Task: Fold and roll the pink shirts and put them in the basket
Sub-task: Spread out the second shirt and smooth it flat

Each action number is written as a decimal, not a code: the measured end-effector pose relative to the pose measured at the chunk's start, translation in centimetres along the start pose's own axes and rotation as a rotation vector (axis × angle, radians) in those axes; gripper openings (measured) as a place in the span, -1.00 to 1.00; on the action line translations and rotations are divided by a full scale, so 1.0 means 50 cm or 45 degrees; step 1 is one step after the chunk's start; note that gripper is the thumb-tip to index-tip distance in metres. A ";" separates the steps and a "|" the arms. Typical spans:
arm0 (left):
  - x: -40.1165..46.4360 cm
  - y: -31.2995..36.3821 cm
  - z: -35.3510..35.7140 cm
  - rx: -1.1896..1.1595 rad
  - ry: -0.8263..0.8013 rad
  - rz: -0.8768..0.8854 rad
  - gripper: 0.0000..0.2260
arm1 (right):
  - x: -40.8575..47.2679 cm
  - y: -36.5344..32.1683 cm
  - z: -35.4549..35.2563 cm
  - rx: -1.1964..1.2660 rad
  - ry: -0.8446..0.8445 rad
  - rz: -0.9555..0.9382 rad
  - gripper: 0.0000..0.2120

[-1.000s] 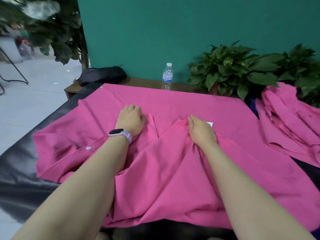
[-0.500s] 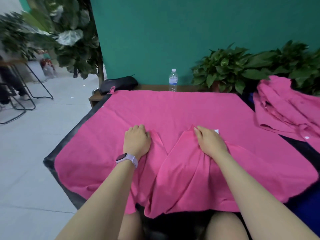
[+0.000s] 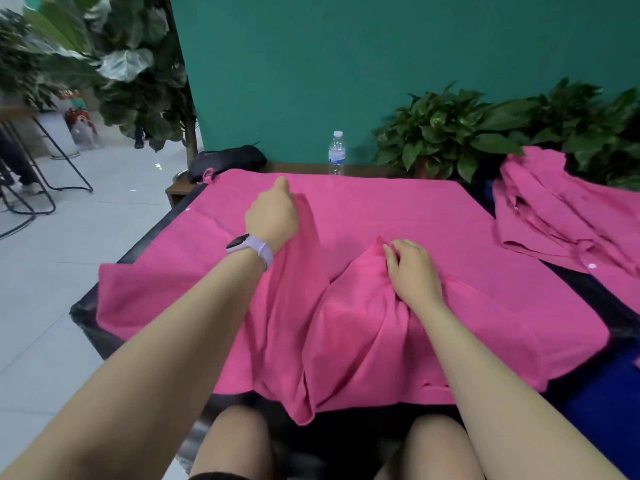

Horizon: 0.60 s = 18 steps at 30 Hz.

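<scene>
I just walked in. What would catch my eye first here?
A big pink shirt spread across the dark table, with the left hand lifting one fold and the right hand pinching another. More pink shirts lie heaped at the right, before leafy plants and a green wall.

Wall: teal panel [image 3: 346, 64] behind the table.
Floor: pale grey tiles [image 3: 45, 323], left.
Furniture: black-covered table [image 3: 114, 337]; low wooden shelf [image 3: 298, 167]; black metal stool legs [image 3: 59, 157].
Plants: leafy greenery [image 3: 450, 133] right; large-leaved plant [image 3: 121, 64] left.
</scene>
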<state>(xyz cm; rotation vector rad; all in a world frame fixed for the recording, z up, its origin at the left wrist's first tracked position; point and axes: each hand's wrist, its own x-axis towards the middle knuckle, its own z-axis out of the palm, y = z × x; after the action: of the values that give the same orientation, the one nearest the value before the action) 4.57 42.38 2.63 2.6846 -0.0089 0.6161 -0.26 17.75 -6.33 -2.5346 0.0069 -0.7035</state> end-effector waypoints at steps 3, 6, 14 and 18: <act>0.053 0.002 0.030 0.017 0.091 -0.020 -0.85 | 0.002 0.003 0.001 -0.016 -0.009 -0.001 -0.74; 0.112 -0.019 0.071 0.026 0.105 -0.022 -0.89 | 0.001 0.005 0.005 -0.012 0.006 -0.010 -0.73; 0.125 -0.081 0.231 0.070 -0.066 -0.011 -0.93 | 0.021 0.012 0.029 -0.140 -0.024 0.002 -0.69; 0.127 -0.097 0.261 0.122 -0.047 0.002 -0.81 | 0.021 0.009 0.033 -0.235 -0.077 -0.099 -0.73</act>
<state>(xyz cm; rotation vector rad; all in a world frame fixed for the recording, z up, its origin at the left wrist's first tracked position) 16.20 42.55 -7.28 2.7881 0.0083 0.5811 1.49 17.99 -7.26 -2.7445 -0.0506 -0.6839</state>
